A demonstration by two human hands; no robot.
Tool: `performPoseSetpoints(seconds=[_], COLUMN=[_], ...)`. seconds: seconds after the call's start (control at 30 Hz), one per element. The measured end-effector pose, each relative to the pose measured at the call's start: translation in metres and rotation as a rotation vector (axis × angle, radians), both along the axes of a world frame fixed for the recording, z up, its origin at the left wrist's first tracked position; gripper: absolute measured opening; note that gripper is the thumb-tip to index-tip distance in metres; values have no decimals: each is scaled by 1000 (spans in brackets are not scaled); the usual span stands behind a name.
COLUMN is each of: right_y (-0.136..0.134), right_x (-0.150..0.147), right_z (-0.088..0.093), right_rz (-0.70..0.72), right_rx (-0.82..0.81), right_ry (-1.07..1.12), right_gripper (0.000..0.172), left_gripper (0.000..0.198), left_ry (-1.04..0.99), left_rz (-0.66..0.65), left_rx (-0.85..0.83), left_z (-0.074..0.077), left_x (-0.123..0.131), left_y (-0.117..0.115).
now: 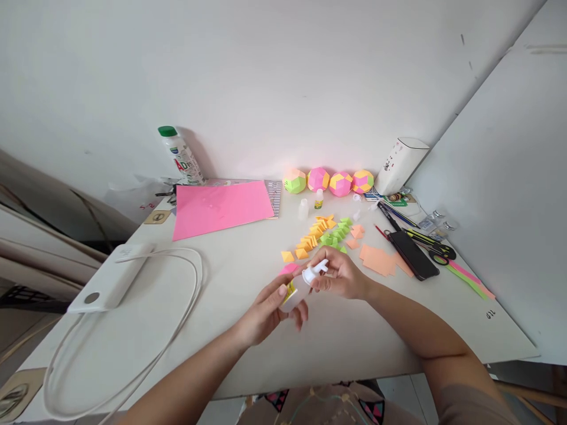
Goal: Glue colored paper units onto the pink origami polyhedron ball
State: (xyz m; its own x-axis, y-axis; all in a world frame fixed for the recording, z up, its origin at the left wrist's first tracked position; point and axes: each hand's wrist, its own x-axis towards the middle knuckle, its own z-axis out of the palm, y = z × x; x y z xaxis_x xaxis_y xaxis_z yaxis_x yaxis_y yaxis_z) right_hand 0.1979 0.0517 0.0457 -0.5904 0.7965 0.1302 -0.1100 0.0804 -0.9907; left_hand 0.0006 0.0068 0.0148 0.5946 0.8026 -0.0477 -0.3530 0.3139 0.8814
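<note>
White plastic nozzle cap [310, 274] pinched by right hand [344, 276]; left hand [266, 308] grips translucent yellow-labelled cylindrical bottle [300, 291] above white counter [248, 363].

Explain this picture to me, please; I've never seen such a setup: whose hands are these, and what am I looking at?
There's no machine here, just one person's bare hands, seen from a camera worn on the head, looking forward and down. The left hand holds a small bottle by its body; the right hand has its fingers at the white top. On the white table lie a pink sheet, small folded orange pieces and green pieces, and a black phone-like slab. Four colourful balls line up near the wall.
</note>
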Motion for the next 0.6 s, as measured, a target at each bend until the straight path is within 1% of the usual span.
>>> performPoseSetpoints(seconds=[0.03,0.07,0.1,0.13,0.17,0.27,0.3,0.33,0.37,0.4,0.47,0.53,0.57,0.6], right_y=[-1,-1,-2,-2,-3,-3,-3,-3,-3,-3,-3,-5,-6,-8], right_x=[2,4,4,5,5,2,1,0,0,-1,-2,-4,-5,-6], right_z=[2,4,6,7,8,8,7,6,5,4,4,4,4,4], right_rz=[17,29,34,30,14,-58,-76,-86,-83,-65,23,160,230,287], right_rx=[52,101,142,174,197,215,208,202,197,194,183,144,119,93], right_ry=[-30,-58,-85,-110,-133,-160,-152,-137,-118,-94,-45,-6,10,27], right_gripper=[26,25,25,25,24,23,23,22,23,23,25,34,40,42], left_gripper=[48,48,47,45,43,41,41,41,41,41,44,48,49,49], left_ry=[-6,-6,12,42,91,341,410,441,425,366,176,-1,-57,-82], left_rz=[-120,-177,-180,-124,-22,348,433,469,442,358,92,-168,-259,-317], left_rx=[-86,-132,-141,-113,-59,162,217,243,237,203,86,-20,-52,-63], left_z=[1,2,2,1,1,0,-1,-1,-2,-3,-6,-7,-8,-7], left_x=[0,0,1,1,2,4,4,4,3,2,2,3,4,5], left_y=[1,1,1,0,-1,-5,-6,-6,-5,-4,-2,-2,-3,-4])
